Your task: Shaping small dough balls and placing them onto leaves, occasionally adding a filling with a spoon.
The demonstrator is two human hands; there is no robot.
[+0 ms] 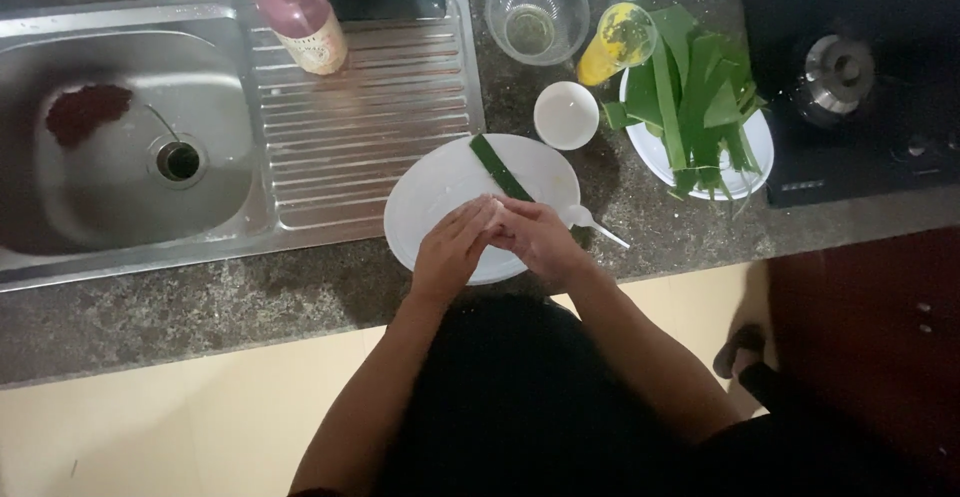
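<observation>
Overhead view of a dark speckled stone tabletop (250, 307) with a stainless-steel sink (130, 137) set into it at left; a dark red patch (88, 113) lies in the basin beside the drain, and a pink plastic bottle (300, 19) stands on the ribbed draining board (370, 127). Behind the work area stand a clear glass bowl (537, 12) holding a little pale liquid, a clear plastic cup with yellow contents (617, 45) lying tilted against a white plate heaped with cut green leaf strips (700, 107), and a small white round bowl (566, 115) just beside that plate. A black gas hob with a metal burner (850, 77) occupies the far right. Nearest the person is a round white plate (440, 207) at the tabletop's front edge; a single long green leaf strip (497, 165) lies across it, its upper end at the far rim, its lower end running under the hands. The left hand (452, 247) and right hand (540, 237) are brought together over the plate, fingertips meeting and curled around a small pale lump (497, 207) that is mostly hidden, so its shape cannot be told. A white plastic spoon (598, 227) pokes out from under the right hand, over the plate's right rim.
</observation>
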